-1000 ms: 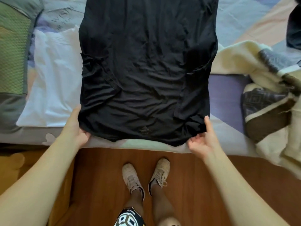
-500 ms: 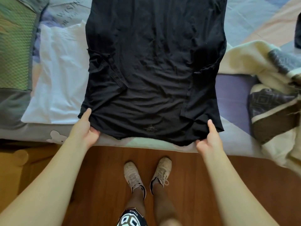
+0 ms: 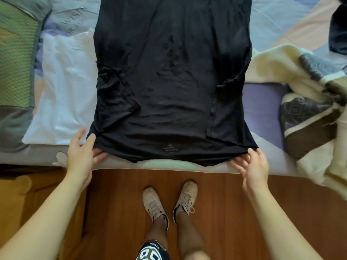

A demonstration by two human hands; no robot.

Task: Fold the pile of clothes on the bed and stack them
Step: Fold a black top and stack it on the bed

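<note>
The black shirt (image 3: 172,81) lies flat on the bed (image 3: 262,107), neck end toward the near edge, both sleeves folded inward over the body; its far end runs out of the top of the view. The left hand (image 3: 82,156) is at the near left corner of the shirt: thumb on top of the cloth, fingertips beneath the edge, so the grip is pinched on that corner. The right hand (image 3: 253,166) is at the near right corner: thumb against the cloth edge, fingers curled below it; the grip appears clamped on the corner, though the contact under the cloth is hidden. A printed label mark shows inside the neck area, midway between the two hands. A white garment (image 3: 63,87) lies flat just left of the shirt, its right edge tucked under the black cloth. A green textured cushion (image 3: 16,62) lies at the far left. A cream blanket with dark patterned panels (image 3: 304,102) is heaped at the right, apart from the shirt. A dark garment (image 3: 338,30) lies at the far right corner, partly out of view. The person stands on the wooden floor (image 3: 122,203) at the near edge of the bed, both shoes (image 3: 169,201) visible between the arms
</note>
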